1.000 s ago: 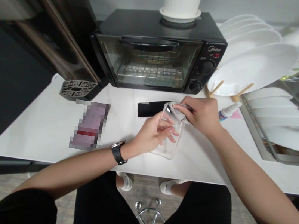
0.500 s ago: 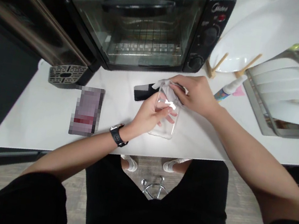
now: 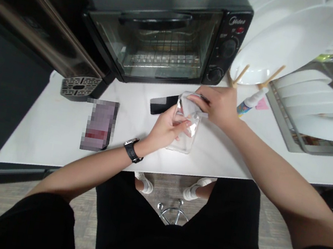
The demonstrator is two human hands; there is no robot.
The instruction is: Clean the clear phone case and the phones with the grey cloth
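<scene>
My left hand (image 3: 166, 128) grips a clear phone case (image 3: 182, 144) by its left side, thumb across it and fingers behind. In my right hand (image 3: 220, 103) is a crumpled white tissue (image 3: 190, 105), pressed against the upper part of the case. The fingers of that hand are closed, partly hidden by the tissue. Just behind the case lies a black phone (image 3: 159, 104), flat on the white counter (image 3: 136, 153), its right end covered by my hands and the case.
A blurred-out phone-shaped object (image 3: 100, 124) lies on the left. A black toaster oven (image 3: 166, 44) stands at the back, beside a machine with a drip tray (image 3: 80, 87). To the right are a white-capped bottle (image 3: 248, 104), a large white plate (image 3: 289, 47) and a dish rack (image 3: 297, 139).
The tissue has shifted slightly right and down over the upper part of the case, with my right hand still on it. My left hand keeps its hold. The view has tilted a little upward.
</scene>
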